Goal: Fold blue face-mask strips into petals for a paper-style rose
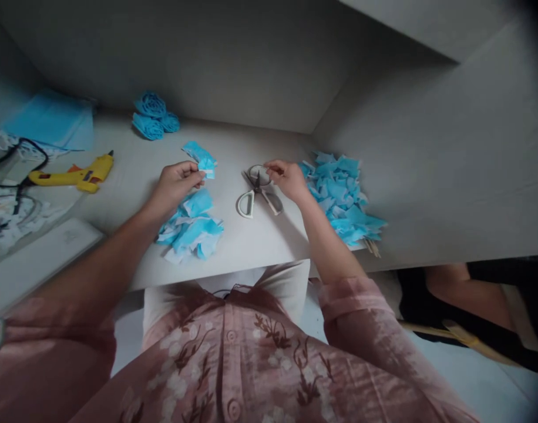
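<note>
My left hand (176,183) is closed in a pinch on a blue fabric piece (202,157) that has a small white strip near its lower end. Below that hand lies a loose pile of cut blue and white fabric pieces (194,226). My right hand (289,176) has its fingers pinched together at the right edge of a thin ring (252,170). Whether it grips the ring or something small is hidden. Scissors (259,197) with white handles lie partly open on the table, their tips within the ring's outline.
Beside my right forearm is a larger heap of blue pieces (337,188), with thin sticks (373,247) under it. Three rolled blue flowers (151,106) stand at the back. Leftward are a yellow glue gun (93,175), stacked blue masks (53,120) and a white box (49,258). Grey panels enclose the table.
</note>
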Motion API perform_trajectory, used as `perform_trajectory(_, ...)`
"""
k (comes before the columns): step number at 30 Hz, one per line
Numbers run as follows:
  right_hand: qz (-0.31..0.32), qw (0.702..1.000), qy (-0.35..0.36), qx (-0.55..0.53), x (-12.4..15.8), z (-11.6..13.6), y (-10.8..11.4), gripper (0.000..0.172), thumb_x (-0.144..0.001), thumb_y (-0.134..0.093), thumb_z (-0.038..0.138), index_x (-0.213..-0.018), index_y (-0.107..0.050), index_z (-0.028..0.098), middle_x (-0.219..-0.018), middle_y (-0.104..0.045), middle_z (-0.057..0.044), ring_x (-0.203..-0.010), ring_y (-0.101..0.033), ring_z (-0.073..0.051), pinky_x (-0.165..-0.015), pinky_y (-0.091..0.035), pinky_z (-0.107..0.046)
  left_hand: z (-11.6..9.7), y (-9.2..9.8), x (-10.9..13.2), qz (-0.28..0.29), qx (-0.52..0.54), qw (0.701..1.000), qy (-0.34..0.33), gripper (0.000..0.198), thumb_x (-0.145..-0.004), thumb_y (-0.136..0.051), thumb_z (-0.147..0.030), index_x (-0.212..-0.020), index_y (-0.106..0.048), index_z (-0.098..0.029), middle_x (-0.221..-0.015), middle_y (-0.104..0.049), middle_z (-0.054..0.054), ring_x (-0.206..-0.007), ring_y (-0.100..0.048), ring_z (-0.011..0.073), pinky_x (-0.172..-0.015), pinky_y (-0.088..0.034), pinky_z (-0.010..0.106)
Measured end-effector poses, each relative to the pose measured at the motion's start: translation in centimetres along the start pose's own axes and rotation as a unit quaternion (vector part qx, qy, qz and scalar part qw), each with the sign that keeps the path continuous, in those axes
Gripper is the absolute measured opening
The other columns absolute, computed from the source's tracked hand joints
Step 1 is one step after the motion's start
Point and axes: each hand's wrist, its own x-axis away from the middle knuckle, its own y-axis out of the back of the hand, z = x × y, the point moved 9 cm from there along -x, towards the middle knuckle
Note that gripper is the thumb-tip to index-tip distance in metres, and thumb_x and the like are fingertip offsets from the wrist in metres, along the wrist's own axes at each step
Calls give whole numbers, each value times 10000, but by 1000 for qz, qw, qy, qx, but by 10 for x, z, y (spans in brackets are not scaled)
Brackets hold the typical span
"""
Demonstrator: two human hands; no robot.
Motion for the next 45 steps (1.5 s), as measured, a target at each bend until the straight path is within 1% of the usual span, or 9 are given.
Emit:
perform_trajectory(4, -8, 995, -5, 104, 15, -3, 1, 332, -883, -572, 159, -1129, -791, 119, -1051, -807, -121, -940, -726, -209, -929, -547, -356, 3, -1, -1, 6, -10, 1000, -6, 293, -709, -744, -474, -674, -586, -230, -635, -579, -5, -576, -506, 130, -566, -382, 285)
perform_trajectory(9, 34, 978, 7, 205, 8, 9, -16, 383, -939, -499, 124, -1195, -784, 125, -1197, -789, -135, -1082, -720, -220, -983, -511, -314, 4, -3, 2, -4, -11, 1000, 16, 279, -681, -745, -445, -638, -612, -204, -613, -561, -15, -540, -427, 107, -527, -307, 263)
perform_trajectory(17, 191, 900, -45, 389, -22, 30, -43, 415, -1028, -449, 271, -1283, -764, 182, -1348, -741, -148, -1157, -703, -261, -859, -483, -299, -2, -1, 5, -25, -10, 999, 21, 244, -700, -709, -376, -599, -617, -174, -600, -557, -17, -555, -426, 94, -540, -315, 234)
perform_trajectory(22, 245, 875, -85, 409, -36, 32, -47, 399, -1011, -518, 334, -1202, -805, 133, -1274, -771, -196, -1071, -720, -273, -742, -443, -295, -1, -1, 5, -22, 0, 999, 26, 247, -694, -716, -381, -610, -610, -175, -605, -555, -20, -583, -469, 101, -567, -349, 232)
perform_trajectory(28, 295, 886, -88, 347, -43, 23, -47, 288, -944, -647, 314, -1069, -835, 136, -994, -815, -104, -803, -683, -174, -638, -388, -264, -2, 1, 5, -31, 8, 999, 21, 252, -681, -726, -384, -606, -607, -175, -610, -560, -17, -594, -475, 103, -581, -360, 233)
perform_trajectory(32, 270, 915, -85, 288, -37, 16, -43, 269, -961, -602, 264, -1047, -818, 129, -914, -794, -81, -723, -648, -144, -658, -407, -249, -1, 0, 6, -25, 7, 999, 22, 264, -689, -729, -400, -613, -615, -174, -611, -558, -15, -588, -475, 103, -572, -353, 232)
perform_trajectory(41, 124, 978, -103, 136, -15, -14, -33, 227, -1015, -453, 252, -989, -650, 142, -926, -731, -75, -753, -634, -138, -663, -456, -239, -4, -3, 8, -18, 29, 999, 15, 259, -676, -753, -407, -669, -625, -182, -615, -478, -39, -571, -396, 92, -547, -278, 243)
perform_trajectory(44, 57, 991, -81, 86, -11, -2, -22, 167, -976, -476, 264, -870, -577, 185, -882, -657, -37, -798, -578, -132, -679, -451, -231, -3, -6, 9, -2, 43, 999, 20, 284, -683, -765, -421, -674, -616, -179, -617, -480, -41, -575, -401, 90, -547, -276, 236)
perform_trajectory(45, 19, 997, -74, 6, -10, 7, -16, 195, -966, -488, 310, -824, -561, 198, -821, -614, -20, -748, -540, -131, -631, -434, -232, -2, -8, 10, 4, 46, 999, 23, 293, -690, -767, -429, -672, -615, -179, -618, -489, -39, -576, -409, 91, -546, -281, 233)
